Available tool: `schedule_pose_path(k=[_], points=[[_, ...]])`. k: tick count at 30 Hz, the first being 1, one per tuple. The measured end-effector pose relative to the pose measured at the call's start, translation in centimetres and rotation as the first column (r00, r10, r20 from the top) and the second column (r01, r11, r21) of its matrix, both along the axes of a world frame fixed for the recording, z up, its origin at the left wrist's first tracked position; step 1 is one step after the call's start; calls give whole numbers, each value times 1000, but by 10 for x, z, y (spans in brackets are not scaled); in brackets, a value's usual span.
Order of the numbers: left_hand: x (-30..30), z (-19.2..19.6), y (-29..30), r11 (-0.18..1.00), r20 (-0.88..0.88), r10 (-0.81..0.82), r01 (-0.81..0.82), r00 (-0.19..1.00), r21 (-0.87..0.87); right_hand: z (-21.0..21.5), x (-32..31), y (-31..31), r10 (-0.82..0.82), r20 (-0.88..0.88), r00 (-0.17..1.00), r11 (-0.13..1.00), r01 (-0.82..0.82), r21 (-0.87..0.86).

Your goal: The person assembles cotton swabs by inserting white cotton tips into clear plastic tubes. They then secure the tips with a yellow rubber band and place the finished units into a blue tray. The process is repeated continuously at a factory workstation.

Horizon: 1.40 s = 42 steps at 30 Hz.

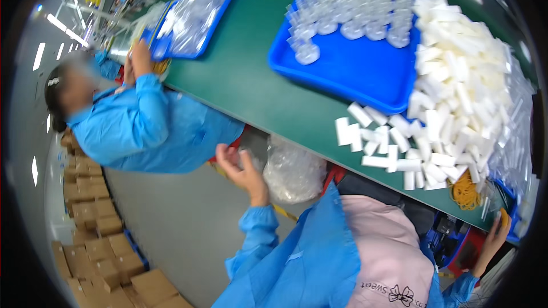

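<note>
My left hand is raised off the green table's near edge, beside a clear plastic bag. Its fingers are spread and nothing lies in them. At the far right, my right hand reaches past the table corner, fingers stretched up beside a blue bin. A yellow-orange patch shows at one of its fingertips; I cannot make out whether it is a finger cover. Near that hand lie a heap of yellow rubber bands and thin clear pieces. A large pile of white foam-like blocks spreads over the table's right side.
A blue tray on the green table holds rows of clear plastic pieces with round bases. Another blue tray carries clear bags. A co-worker in a blue coat stands at left. The clear bag hangs below; cardboard boxes stand behind.
</note>
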<state>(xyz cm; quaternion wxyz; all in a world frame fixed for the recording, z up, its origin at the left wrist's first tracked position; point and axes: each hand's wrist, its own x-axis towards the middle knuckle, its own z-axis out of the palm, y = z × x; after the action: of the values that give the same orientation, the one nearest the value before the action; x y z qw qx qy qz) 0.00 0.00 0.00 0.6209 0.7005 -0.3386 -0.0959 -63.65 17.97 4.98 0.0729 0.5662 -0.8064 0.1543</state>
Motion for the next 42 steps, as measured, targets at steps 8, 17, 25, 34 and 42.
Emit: schedule_pose_path(k=[8, 17, 25, 34, 42], points=[[-135, 145, -80, 777, 873, -318, 629, 371, 16, 43, 60, 3, -49, 680, 732, 947, 250, -201], [-112, 143, -163, 882, 853, -457, 254, 254, 397, 48, 134, -2, 171, 895, 413, 909, 284, -305], [-120, 158, -110, 811, 523, -540, 573, 660, 114, 75, 139, -10, 110, 959, 262, 919, 341, -198], [-202, 132, 7, -67, -177, -978, 973, -108, -221, 106, 132, -43, 355, 933, -50, 935, 4, -355], [-271, 142, 11, -449, -311, -836, 890, -452, -85, 76, 137, -64, 396, 873, -284, 910, 249, -331]])
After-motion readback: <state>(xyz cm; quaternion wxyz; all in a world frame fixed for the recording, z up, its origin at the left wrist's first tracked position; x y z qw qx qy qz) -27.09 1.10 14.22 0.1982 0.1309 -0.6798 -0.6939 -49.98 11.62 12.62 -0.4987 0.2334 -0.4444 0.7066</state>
